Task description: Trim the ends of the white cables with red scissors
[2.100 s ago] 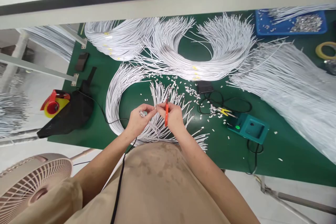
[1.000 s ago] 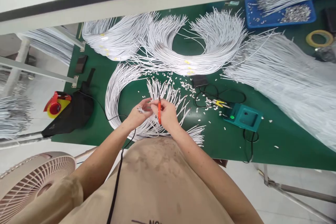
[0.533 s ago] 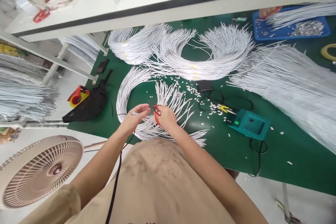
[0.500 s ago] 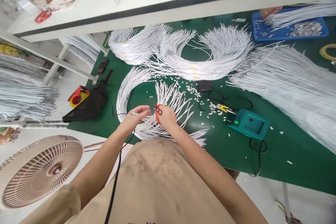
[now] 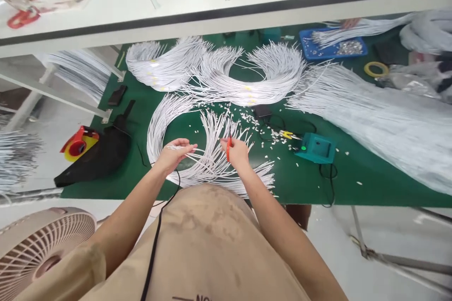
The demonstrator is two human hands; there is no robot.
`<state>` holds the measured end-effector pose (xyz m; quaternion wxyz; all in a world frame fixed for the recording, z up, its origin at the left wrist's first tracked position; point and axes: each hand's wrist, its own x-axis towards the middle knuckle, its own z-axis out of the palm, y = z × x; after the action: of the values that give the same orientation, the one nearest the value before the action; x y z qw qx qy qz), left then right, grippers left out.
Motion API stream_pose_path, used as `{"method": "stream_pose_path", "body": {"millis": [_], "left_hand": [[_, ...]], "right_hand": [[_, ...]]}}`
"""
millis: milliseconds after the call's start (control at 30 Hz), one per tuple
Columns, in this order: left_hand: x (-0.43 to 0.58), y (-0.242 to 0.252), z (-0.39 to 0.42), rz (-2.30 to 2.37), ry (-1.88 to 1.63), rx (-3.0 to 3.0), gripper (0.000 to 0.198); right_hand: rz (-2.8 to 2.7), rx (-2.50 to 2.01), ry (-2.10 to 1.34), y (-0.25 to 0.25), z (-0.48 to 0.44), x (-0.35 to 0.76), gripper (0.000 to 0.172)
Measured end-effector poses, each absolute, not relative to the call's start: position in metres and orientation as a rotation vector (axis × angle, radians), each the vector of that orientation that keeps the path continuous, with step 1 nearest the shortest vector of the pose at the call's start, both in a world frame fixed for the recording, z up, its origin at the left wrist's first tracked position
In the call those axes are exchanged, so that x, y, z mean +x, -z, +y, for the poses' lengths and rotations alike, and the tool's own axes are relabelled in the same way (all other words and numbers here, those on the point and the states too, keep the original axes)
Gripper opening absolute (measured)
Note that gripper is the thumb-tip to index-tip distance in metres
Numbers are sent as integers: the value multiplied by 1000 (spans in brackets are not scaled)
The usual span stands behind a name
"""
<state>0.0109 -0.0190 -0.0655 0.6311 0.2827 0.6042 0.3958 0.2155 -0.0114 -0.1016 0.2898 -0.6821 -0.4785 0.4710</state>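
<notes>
My left hand (image 5: 173, 154) is closed on a few white wires (image 5: 199, 151), thumb and fingers pinching them near their ends. My right hand (image 5: 238, 153) is wrapped round red-handled snips (image 5: 229, 149), whose short dark blades point away from me. Both hands are over a curved bundle of white wires (image 5: 155, 124) on the green table, a short distance apart. Loose wire ends (image 5: 212, 124) fan out between and beyond them. More wire ends (image 5: 263, 176) lie close to my body on the right.
Large wire coils (image 5: 261, 91) lie behind. Small metal bits scatter beside a teal device (image 5: 319, 148) and yellow-handled pliers (image 5: 287, 134). At back right, another person's hand (image 5: 350, 23) touches wires over a blue tray (image 5: 307, 51). A black pouch (image 5: 106, 150) and fan (image 5: 45, 249) are left.
My right hand has moved right with the snips, away from my left hand, widening the gap. My left hand still pinches wires. The camera view has turned to the right.
</notes>
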Motion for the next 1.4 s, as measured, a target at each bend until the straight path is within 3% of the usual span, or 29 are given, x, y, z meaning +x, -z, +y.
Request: {"method": "stream_pose_path", "body": {"millis": [133, 267, 400, 633, 800, 900, 1133, 1267, 1400], "left_hand": [[12, 69, -13, 1279, -922, 766, 40], [7, 71, -7, 1188, -894, 871, 46], [7, 76, -5, 1137, -849, 827, 53], [20, 78, -8, 1144, -742, 917, 44], [23, 73, -6, 914, -755, 769, 51], [24, 73, -4, 950, -770, 704, 45], [40, 76, -8, 1067, -911, 635, 35], [50, 80, -17, 1117, -877, 757, 41], [48, 83, -19, 1220, -810, 953, 33]], "right_hand": [[-1186, -1427, -1351, 76, -7, 172, 31], [-1368, -1609, -1377, 81, -14, 157, 25], [-1210, -1808, -1254, 93, -32, 149, 23], [-1021, -1932, -1045, 94, -52, 139, 25], [-1047, -1915, -1084, 101, -45, 154, 25], [-1071, -1817, -1193, 103, -38, 159, 28], [-1486, -1594, -919, 99, -37, 172, 19], [-1611, -1553, -1003, 107, -39, 186, 15], [-1398, -1492, -1118, 115, -37, 196, 20]]}}
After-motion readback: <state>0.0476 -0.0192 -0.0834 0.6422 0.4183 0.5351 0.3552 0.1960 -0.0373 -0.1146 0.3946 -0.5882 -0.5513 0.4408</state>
